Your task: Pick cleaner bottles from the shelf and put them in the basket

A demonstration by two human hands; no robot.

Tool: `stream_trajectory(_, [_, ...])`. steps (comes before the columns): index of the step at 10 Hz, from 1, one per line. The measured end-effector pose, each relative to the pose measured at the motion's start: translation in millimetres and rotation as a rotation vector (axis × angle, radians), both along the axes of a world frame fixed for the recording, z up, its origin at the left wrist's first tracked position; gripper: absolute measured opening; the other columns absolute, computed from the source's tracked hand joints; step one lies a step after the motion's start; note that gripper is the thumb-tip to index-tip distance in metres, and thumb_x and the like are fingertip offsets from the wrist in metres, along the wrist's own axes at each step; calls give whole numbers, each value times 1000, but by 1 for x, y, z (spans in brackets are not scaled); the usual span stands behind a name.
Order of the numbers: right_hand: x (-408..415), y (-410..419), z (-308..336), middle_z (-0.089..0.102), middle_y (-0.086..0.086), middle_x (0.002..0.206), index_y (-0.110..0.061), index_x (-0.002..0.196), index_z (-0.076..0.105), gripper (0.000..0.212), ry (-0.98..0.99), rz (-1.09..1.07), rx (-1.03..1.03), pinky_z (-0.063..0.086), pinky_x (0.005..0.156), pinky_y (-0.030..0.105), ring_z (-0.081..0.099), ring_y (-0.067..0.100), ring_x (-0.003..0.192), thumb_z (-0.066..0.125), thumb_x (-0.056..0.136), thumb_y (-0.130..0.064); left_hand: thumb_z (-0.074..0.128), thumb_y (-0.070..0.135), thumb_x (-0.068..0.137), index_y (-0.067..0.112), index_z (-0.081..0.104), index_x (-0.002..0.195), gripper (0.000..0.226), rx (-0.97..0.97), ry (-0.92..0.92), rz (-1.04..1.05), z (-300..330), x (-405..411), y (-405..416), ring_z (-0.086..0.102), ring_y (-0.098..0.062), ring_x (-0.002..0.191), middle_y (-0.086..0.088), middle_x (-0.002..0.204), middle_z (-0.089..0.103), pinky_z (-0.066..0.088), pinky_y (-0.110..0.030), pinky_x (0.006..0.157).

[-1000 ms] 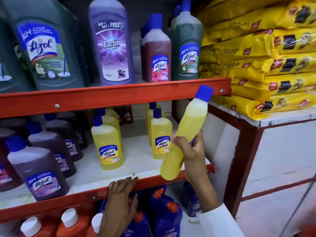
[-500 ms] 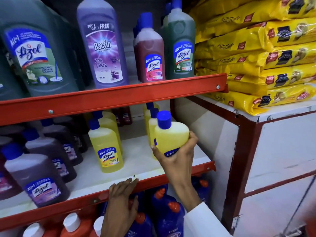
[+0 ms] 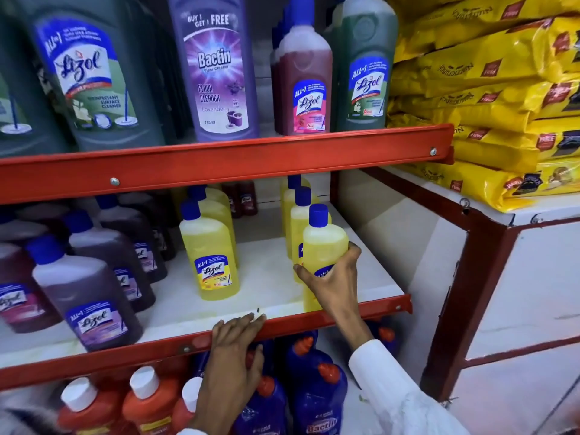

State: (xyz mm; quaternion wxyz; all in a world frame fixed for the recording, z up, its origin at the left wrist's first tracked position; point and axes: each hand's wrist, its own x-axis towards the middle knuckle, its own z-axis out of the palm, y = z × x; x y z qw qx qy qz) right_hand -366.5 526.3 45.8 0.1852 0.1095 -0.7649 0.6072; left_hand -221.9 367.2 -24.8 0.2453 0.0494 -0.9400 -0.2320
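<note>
A yellow plastic cleaner bottle with a blue cap (image 3: 323, 243) is held upright at the right end of the white middle shelf board (image 3: 270, 277), its base at the front edge; whether it rests on the board cannot be told. It is gripped around its lower body by the right hand (image 3: 334, 282), with the fingers (image 3: 353, 251) wrapped round its right side and the thumb pressed against its left. Two more yellow bottles of the same kind (image 3: 298, 215) are lined up just behind it, and another labelled yellow bottle (image 3: 212, 255) is stood well to its left. The left hand (image 3: 233, 346) is laid flat on the red metal front rail (image 3: 125, 356) of that shelf, fingers together and extended over its top edge, holding nothing. Dark purple cleaner bottles (image 3: 88, 296) are ranged further left. Below, orange bottles with white caps (image 3: 94, 403) and blue bottles with orange caps (image 3: 314, 387) are seen. Yellow plastic sacks (image 3: 489, 89) are stacked to the right.
</note>
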Motion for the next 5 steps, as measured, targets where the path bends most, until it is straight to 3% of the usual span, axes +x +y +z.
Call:
stream_trajectory(1, [-4, 1, -3, 48, 9, 132, -12, 130, 29, 97, 3, 2, 11, 60, 89, 42, 56, 27, 119, 94, 61, -29, 71, 12, 78, 30, 55, 132, 59, -3, 18, 17, -1, -2, 2, 49, -14, 124, 4, 133, 61, 28, -50, 118])
stream_trajectory(3, [-4, 4, -2, 49, 9, 131, -10, 132, 31, 101, 12, -3, 36, 56, 84, 31, 56, 27, 119, 95, 59, -33, 71, 15, 78, 30, 54, 133, 59, -23, 17, 29, 2, 1, 4, 50, -18, 125, 1, 134, 61, 29, -51, 117])
stream_trajectory(4, [8, 9, 2, 45, 6, 136, -11, 139, 32, 108, 11, 18, 37, 54, 94, 32, 53, 23, 124, 96, 58, -41, 70, 25, 80, 29, 51, 135, 58, -100, -22, 35, 13, 7, 9, 47, -21, 129, -3, 140, 56, 31, -47, 117])
stream_trajectory(5, [28, 32, 8, 49, -9, 134, -27, 138, 39, 96, 136, -90, -153, 51, 100, 31, 54, 10, 123, 85, 62, -64, 66, 36, 82, 30, 50, 134, 55, -196, 94, 103, 44, 17, 8, 43, -25, 131, -2, 144, 52, 41, -46, 110])
